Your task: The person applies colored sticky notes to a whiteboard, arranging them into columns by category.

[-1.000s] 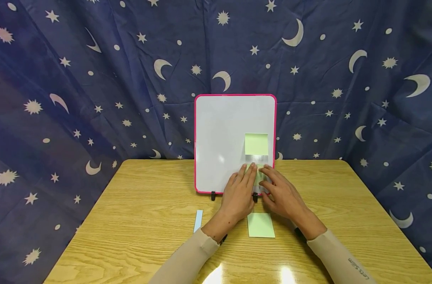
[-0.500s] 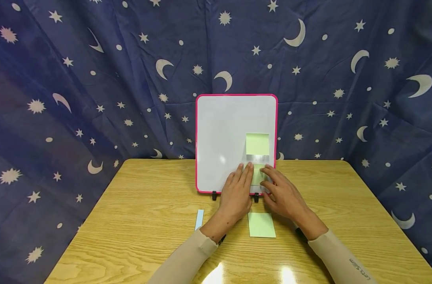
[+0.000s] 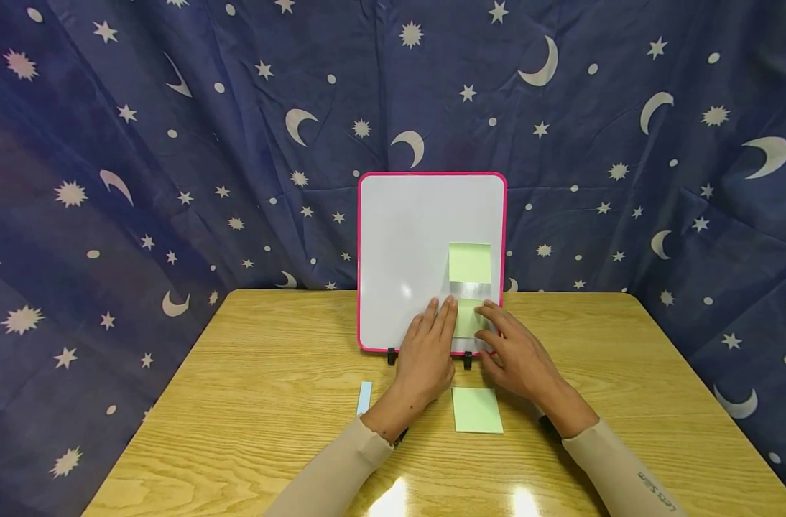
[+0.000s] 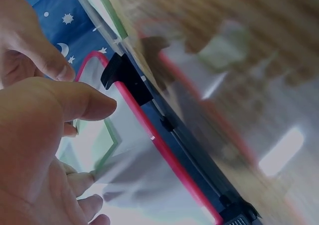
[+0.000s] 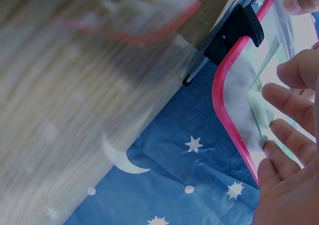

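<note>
A pink-framed whiteboard (image 3: 406, 230) stands upright, with a pale green sticky note (image 3: 470, 263) on its right side. Below that lies a second green sticky note (image 3: 467, 319), partly covered by both hands. My left hand (image 3: 425, 355) rests straight fingers at this lower note's left edge. The right hand (image 3: 519, 355), its fingers slightly bent and spread, touches the note's right part. In the right wrist view, these fingers (image 5: 289, 103) lie against the note (image 5: 258, 108) without gripping it. A pad of green sticky notes (image 3: 477, 411) lies on the table between the forearms.
Black stand clips (image 3: 391, 356) hold the board's bottom edge above the wooden table (image 3: 270, 431). A light blue strip (image 3: 364, 397) lies partly behind the left forearm. Some dark object (image 3: 549, 429) shows beneath the right wrist. A starry blue curtain (image 3: 238, 143) hangs behind.
My left hand has slid leftward across the lower note, uncovering more of it. The right hand stays nearly still on the note's right part.
</note>
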Motion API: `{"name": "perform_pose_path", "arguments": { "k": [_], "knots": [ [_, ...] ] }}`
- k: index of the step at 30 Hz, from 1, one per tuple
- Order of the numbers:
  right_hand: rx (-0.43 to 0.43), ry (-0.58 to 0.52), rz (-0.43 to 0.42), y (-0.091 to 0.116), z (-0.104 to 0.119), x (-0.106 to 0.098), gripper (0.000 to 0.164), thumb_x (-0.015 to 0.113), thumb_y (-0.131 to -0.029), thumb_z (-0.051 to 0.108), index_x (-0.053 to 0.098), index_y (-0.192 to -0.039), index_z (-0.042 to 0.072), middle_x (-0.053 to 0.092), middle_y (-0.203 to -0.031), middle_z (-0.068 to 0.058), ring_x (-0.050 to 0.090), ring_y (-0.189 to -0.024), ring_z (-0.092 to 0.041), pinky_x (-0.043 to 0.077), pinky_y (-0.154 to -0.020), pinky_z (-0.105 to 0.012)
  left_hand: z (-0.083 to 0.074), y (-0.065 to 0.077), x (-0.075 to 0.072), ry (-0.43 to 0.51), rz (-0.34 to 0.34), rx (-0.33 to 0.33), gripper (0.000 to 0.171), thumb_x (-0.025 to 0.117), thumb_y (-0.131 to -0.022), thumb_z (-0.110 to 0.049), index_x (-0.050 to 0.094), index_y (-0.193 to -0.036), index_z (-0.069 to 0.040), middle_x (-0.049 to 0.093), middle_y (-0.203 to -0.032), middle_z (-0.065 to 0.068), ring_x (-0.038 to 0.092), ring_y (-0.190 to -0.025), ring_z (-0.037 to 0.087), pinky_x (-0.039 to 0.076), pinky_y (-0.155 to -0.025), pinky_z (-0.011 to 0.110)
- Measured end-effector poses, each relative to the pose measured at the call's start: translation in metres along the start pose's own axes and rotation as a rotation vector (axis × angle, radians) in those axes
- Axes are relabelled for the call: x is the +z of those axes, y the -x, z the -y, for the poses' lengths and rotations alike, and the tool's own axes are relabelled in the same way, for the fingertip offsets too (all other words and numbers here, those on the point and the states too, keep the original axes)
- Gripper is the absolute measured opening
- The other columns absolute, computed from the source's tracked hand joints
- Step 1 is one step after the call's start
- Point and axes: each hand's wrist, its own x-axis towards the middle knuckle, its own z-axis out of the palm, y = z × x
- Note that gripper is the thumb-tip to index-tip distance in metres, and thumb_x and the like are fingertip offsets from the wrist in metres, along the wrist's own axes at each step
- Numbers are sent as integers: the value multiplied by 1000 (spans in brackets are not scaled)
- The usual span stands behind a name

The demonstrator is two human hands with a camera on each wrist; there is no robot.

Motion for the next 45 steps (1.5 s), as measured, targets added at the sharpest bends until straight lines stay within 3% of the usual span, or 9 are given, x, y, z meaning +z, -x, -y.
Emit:
{"name": "perform_pose_path", "arguments": {
  "k": [11,20,32,45],
  "knots": [
    [-18,5,-3,-2,1,-1,27,83,-82,9,76,-107,1,60,-144,-22,51,-142,-43,44,-114,-60,12,5,2,11,-13,38,91,65,-97,-32,17,-171,-11,20,-177,1,16,-164,25,21,-130,48],
    [-19,2,-7,-3,2,-3,28,82,-84,10,75,-109,1,60,-143,-22,52,-141,-43,44,-115,-59,25,14,-4,26,-24,57,88,68,-96,-34,26,-169,-11,30,-174,2,19,-163,24,23,-129,49],
    [-5,-16,-20,-3,9,-2,31,84,-82,10,75,-110,1,64,-137,-21,54,-138,-42,43,-115,-59,38,31,-15,116,-67,60,79,75,-92,-32,44,-161,-9,50,-162,5,38,-155,27,33,-123,51],
    [-13,-44,-8,-9,22,-4,32,80,-85,10,73,-115,3,65,-136,-19,54,-137,-41,43,-114,-57,56,51,-27,207,-35,61,66,74,-95,-34,55,-152,-8,59,-151,6,48,-148,28,36,-119,48]
  ]
}}
